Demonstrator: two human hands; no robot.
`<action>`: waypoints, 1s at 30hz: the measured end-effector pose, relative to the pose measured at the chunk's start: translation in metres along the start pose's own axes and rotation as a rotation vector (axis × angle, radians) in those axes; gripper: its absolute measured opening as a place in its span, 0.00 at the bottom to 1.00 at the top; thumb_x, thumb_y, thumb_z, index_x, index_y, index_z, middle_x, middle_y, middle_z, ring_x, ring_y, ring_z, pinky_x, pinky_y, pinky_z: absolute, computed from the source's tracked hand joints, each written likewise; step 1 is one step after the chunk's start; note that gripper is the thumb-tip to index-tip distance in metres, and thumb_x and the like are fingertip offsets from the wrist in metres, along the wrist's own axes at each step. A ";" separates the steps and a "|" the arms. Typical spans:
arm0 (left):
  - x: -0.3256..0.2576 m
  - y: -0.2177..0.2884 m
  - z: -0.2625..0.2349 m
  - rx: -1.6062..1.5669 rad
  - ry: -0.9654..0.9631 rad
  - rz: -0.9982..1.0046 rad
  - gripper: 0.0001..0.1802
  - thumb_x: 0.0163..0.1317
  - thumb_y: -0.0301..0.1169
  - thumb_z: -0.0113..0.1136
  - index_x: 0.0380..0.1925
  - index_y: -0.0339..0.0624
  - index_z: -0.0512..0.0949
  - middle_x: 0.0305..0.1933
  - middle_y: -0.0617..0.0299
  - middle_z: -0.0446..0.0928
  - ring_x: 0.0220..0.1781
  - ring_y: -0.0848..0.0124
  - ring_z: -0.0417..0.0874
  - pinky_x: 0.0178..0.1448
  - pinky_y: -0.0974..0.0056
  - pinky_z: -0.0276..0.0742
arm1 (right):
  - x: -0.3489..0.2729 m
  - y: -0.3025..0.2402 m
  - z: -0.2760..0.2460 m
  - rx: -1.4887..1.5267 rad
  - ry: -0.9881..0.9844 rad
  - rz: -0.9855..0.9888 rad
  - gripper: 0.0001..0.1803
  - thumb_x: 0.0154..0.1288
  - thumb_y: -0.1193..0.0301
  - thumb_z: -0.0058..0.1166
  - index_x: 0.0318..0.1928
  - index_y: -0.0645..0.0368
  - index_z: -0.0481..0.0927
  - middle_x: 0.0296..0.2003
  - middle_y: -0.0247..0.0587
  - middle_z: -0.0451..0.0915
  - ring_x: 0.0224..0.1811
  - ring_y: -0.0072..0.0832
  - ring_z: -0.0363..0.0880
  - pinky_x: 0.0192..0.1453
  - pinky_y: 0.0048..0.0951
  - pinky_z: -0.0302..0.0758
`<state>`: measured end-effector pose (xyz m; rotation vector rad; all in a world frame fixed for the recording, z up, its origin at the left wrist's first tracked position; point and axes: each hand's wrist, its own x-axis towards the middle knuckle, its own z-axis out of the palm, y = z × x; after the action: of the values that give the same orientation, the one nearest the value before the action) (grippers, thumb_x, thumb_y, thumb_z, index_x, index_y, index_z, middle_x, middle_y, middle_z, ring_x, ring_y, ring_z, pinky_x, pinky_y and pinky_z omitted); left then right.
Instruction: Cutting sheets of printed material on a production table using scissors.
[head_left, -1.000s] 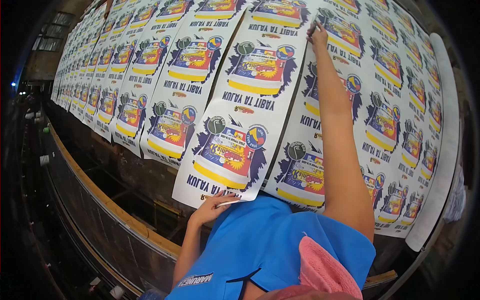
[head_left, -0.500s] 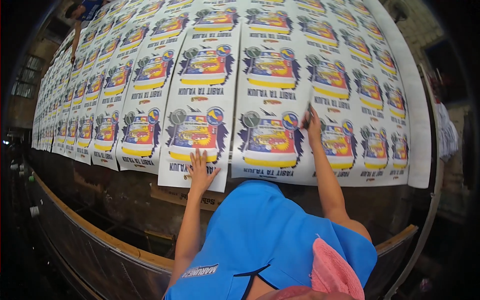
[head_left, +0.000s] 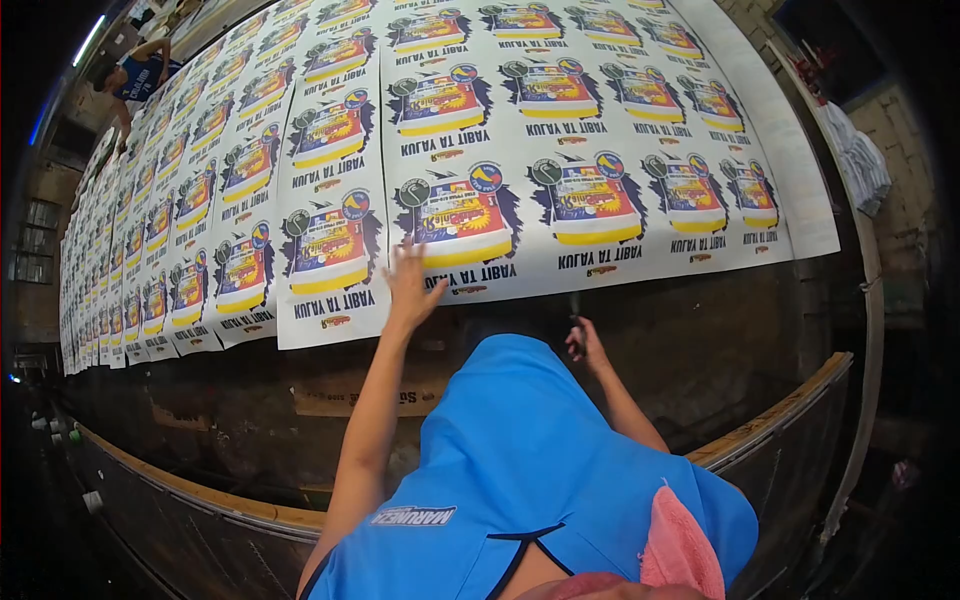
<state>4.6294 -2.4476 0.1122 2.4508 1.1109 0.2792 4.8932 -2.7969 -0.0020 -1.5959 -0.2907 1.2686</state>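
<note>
A wide white printed sheet [head_left: 520, 270] lies over the table, covered in rows of colourful upside-down prints with yellow bands. My left hand [head_left: 410, 285] rests at its near part, fingers spread and slightly blurred, over the lower edge of one print. Just left of that hand, a seam [head_left: 386, 215] separates a strip [head_left: 325, 325] from the wider sheet. Beyond the sheet's near edge, my right hand [head_left: 590, 345] is closed around dark-handled scissors [head_left: 576, 322], whose blade end points toward the sheet. The blades are small and dim, so I cannot tell whether they are apart.
More printed strips [head_left: 190, 320] overlap toward the left. Another person [head_left: 145, 75] in a dark blue top leans over the far left side. A wooden-topped rail [head_left: 250, 508] runs along my side. Brown cardboard [head_left: 330, 395] lies below the sheet, and white cloth [head_left: 860, 160] hangs at right.
My right hand has come off the sheet, back toward me past its near edge, with the scissors. My left hand is still over the sheet's near part. The view has shifted.
</note>
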 end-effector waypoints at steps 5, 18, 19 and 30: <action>-0.001 0.086 0.021 0.040 -0.114 0.184 0.56 0.53 0.53 0.69 0.76 0.50 0.51 0.82 0.53 0.42 0.83 0.47 0.35 0.72 0.22 0.32 | -0.007 -0.032 0.041 -0.428 -0.174 -0.342 0.32 0.70 0.57 0.56 0.69 0.54 0.63 0.36 0.36 0.75 0.35 0.25 0.75 0.43 0.27 0.73; -0.004 0.140 0.035 0.102 -0.101 0.427 0.35 0.60 0.19 0.48 0.71 0.39 0.60 0.76 0.53 0.60 0.79 0.54 0.56 0.75 0.28 0.42 | -0.070 -0.145 0.091 0.106 -0.167 -0.152 0.26 0.78 0.67 0.38 0.73 0.47 0.58 0.33 0.37 0.76 0.24 0.21 0.75 0.21 0.19 0.70; -0.004 0.142 0.030 0.125 -0.112 0.434 0.37 0.59 0.18 0.48 0.72 0.40 0.58 0.76 0.53 0.61 0.79 0.54 0.57 0.76 0.31 0.43 | -0.068 -0.148 0.093 0.115 -0.153 -0.145 0.25 0.78 0.67 0.37 0.73 0.48 0.59 0.33 0.37 0.75 0.24 0.21 0.74 0.21 0.19 0.70; 0.000 0.153 -0.004 -0.025 -0.288 0.415 0.41 0.55 0.14 0.49 0.73 0.41 0.56 0.78 0.55 0.56 0.80 0.55 0.54 0.78 0.35 0.45 | 0.084 -0.160 0.100 -0.007 0.026 -0.551 0.23 0.81 0.62 0.35 0.72 0.48 0.63 0.55 0.38 0.75 0.46 0.20 0.78 0.46 0.22 0.76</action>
<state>4.7295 -2.5358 0.1865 2.5786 0.4736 0.0570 4.9067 -2.6113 0.0882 -1.4032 -0.6669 0.8196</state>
